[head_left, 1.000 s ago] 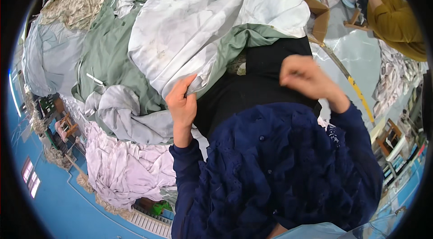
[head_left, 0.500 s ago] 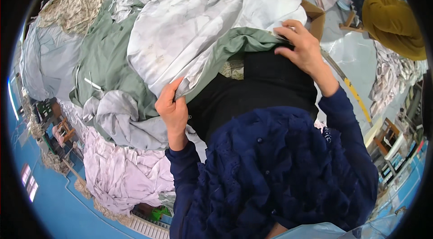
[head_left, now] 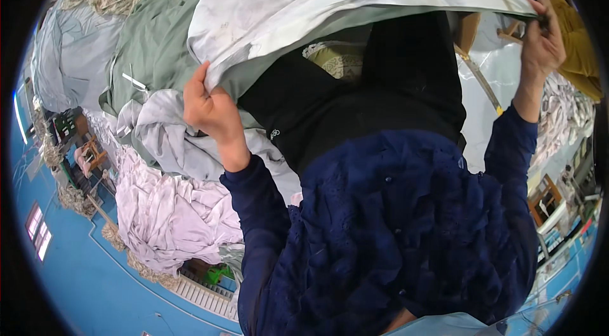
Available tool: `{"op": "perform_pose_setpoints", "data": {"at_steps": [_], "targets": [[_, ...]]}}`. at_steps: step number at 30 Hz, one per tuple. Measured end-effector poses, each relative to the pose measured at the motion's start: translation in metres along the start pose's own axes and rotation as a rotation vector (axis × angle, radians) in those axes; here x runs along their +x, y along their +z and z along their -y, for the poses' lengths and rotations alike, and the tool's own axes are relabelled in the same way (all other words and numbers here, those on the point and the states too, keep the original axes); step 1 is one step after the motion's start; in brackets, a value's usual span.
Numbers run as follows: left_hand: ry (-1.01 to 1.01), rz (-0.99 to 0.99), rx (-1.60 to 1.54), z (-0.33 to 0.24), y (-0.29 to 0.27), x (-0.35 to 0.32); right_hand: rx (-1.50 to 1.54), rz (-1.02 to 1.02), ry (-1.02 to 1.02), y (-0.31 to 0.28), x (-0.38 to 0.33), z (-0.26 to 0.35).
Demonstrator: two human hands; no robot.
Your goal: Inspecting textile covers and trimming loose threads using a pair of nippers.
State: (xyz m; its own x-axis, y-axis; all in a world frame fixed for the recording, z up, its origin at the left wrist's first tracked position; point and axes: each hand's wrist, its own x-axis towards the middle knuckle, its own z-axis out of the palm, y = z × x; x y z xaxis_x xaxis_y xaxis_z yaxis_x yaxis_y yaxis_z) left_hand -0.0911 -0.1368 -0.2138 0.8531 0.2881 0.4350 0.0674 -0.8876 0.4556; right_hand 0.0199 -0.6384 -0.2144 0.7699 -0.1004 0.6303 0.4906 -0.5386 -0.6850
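A large piece of fabric (head_left: pixel 285 3), white on one face and green beneath, is stretched between my hands above my lap. My left hand (head_left: pixel 214 111) pinches its edge at the near left. Far to the right, my right hand (head_left: pixel 544 44) grips the same edge, thumb and fingers closed on it. Between the hands the edge runs nearly taut, with the green underside showing along it. Grey marks spot the white face. The fabric's far part runs out of view at the top.
Green cloth (head_left: pixel 149 44) with a white tag and crumpled grey cloth (head_left: pixel 171 120) lie to the left. A pinkish cloth heap (head_left: pixel 171 209) is nearer me. Another person's mustard sleeve (head_left: pixel 574 38) shows at the right, beside a patterned cloth pile (head_left: pixel 561 111). A cardboard box (head_left: pixel 467 31) stands beyond my knee.
My right hand has moved right and away, drawing the slack edge out straight. My left hand has shifted a little left and away, still holding its part.
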Motion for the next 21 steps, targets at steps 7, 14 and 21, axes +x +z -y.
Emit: {"op": "perform_pose_setpoints", "data": {"at_steps": [7, 14, 21], "targets": [[-0.208, -0.299, -0.313, 0.022, -0.028, -0.011, 0.048, 0.052, 0.255, -0.102, -0.027, 0.005], [-0.082, -0.156, 0.136, 0.055, -0.026, -0.053, -0.336, 0.318, 0.286, -0.079, -0.106, -0.018], [0.019, -0.21, 0.112, 0.082, -0.028, -0.075, -0.411, 0.209, 0.224, -0.065, -0.125, -0.005]]}}
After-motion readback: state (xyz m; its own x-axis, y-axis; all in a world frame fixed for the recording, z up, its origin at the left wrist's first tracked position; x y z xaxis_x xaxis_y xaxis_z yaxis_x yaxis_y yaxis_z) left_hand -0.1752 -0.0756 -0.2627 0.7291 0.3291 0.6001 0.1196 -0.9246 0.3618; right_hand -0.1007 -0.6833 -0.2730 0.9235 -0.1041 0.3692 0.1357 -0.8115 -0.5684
